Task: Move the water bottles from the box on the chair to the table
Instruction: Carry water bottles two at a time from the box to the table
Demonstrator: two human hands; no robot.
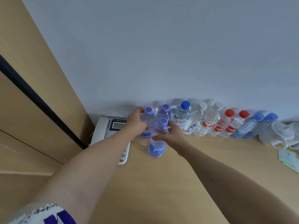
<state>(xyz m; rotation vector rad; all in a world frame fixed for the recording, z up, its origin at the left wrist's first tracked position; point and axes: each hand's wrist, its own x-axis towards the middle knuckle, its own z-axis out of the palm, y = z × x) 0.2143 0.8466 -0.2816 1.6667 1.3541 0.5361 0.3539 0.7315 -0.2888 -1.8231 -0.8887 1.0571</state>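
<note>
My two bare forearms extend forward over the wooden tabletop (pixel 186 183); a patterned sleeve (pixel 48 214) shows at the lower left edge.

My right hand (pixel 171 135) has its fingers curled round the nearest purple-capped bottle (pixel 157 147), at the shoulder below the cap. This bottle stands upright on the tabletop, blue label facing me.

My left hand (pixel 137 122) grips a second purple-capped bottle (pixel 148 120), fingers and thumb wrapped round its upper body. This bottle is upright, just behind and to the left of the nearest one; whether its base touches the tabletop cannot be determined.

A third purple-capped bottle (pixel 165 112) stands just behind these two, near the wall (pixel 161 54), untouched by either hand.

To the left of the hands, a white desk telephone (pixel 110 128) lies on the tabletop, partly covered by my left forearm.

Along the wall, a row of bottles runs to the right: one blue-capped bottle (pixel 182 116), two white-capped bottles (pixel 203 120), two red-capped bottles (pixel 228 125) and two pale-blue-capped bottles (pixel 255 125), standing close together.

Beyond the row, at the right edge, sit white cups (pixel 278 135) and pale green cards (pixel 288 157)
</note>
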